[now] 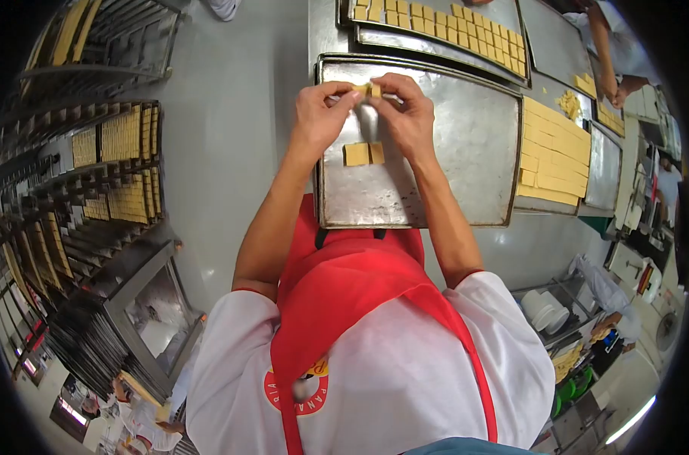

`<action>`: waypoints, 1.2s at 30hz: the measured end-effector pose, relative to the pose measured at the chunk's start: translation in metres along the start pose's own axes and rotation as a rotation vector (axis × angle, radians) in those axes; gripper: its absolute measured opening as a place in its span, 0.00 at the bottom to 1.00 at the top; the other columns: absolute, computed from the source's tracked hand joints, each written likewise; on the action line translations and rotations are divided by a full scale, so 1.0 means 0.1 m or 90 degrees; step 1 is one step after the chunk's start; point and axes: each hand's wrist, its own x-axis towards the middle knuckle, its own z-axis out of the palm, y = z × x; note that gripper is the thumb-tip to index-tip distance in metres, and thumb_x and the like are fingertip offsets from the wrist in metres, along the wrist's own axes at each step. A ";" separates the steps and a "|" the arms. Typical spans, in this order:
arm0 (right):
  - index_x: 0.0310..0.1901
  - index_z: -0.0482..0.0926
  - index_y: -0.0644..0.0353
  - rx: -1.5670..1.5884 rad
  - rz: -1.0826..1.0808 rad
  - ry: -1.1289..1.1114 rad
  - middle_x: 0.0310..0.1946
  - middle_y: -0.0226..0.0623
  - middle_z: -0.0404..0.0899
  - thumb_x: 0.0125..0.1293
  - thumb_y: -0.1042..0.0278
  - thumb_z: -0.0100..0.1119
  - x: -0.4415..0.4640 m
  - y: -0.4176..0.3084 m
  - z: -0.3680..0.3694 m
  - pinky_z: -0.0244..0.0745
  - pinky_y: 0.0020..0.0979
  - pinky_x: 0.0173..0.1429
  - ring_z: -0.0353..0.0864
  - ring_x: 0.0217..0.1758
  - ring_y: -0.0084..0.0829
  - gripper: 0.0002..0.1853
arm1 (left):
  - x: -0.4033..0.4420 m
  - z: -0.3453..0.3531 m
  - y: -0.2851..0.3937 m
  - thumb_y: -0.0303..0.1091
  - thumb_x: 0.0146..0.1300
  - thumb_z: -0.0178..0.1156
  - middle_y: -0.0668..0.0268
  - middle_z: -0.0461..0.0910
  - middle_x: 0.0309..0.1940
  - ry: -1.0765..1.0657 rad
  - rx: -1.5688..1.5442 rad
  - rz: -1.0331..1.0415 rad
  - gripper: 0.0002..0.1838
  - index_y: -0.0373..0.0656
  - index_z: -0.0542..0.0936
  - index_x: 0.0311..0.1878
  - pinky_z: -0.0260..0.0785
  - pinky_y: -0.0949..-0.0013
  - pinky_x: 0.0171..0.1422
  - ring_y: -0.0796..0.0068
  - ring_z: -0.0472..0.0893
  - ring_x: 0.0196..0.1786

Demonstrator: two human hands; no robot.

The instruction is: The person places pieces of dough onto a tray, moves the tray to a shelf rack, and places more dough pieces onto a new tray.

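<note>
Over the near metal baking tray (466,159), my left hand (319,117) and my right hand (407,114) are close together with fingers pinched. A small yellow dough piece (360,89) is in the fingertips of my left hand. My right thumb and fingers grip another dough piece (375,89) right beside it; whether the two touch I cannot tell. Below my hands, a pair of square-cut dough pieces (356,155) lies side by side on the tray's left part.
Beyond my tray stands another tray (435,42) with rows of small dough pieces (466,34). To the right lies a cut dough sheet (553,159) with dough scraps (569,104). Loaded racks (117,136) stand at left. A co-worker's arm (604,57) reaches in at upper right.
</note>
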 end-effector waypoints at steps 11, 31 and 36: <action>0.47 0.85 0.55 -0.547 -0.273 -0.090 0.44 0.35 0.84 0.57 0.73 0.71 0.19 0.20 0.00 0.80 0.41 0.50 0.82 0.47 0.42 0.14 | 0.11 0.01 -0.33 0.31 0.59 0.73 0.63 0.79 0.41 0.214 0.536 0.339 0.08 0.47 0.88 0.42 0.75 0.54 0.46 0.56 0.82 0.43; 0.54 0.84 0.56 -0.418 -0.099 -0.137 0.51 0.42 0.84 0.58 0.67 0.74 0.06 -0.18 -0.16 0.79 0.43 0.51 0.83 0.48 0.46 0.21 | 0.08 -0.03 -0.27 0.31 0.63 0.71 0.64 0.82 0.44 0.208 0.456 0.314 0.10 0.48 0.89 0.48 0.77 0.56 0.49 0.56 0.84 0.45; 0.60 0.82 0.54 -0.519 -0.017 -0.311 0.53 0.46 0.82 0.60 0.68 0.72 -0.51 -0.43 -0.36 0.79 0.44 0.53 0.84 0.49 0.49 0.25 | -0.27 -0.08 -0.18 0.32 0.64 0.70 0.62 0.84 0.46 0.161 0.431 0.269 0.11 0.46 0.89 0.50 0.77 0.56 0.51 0.56 0.84 0.48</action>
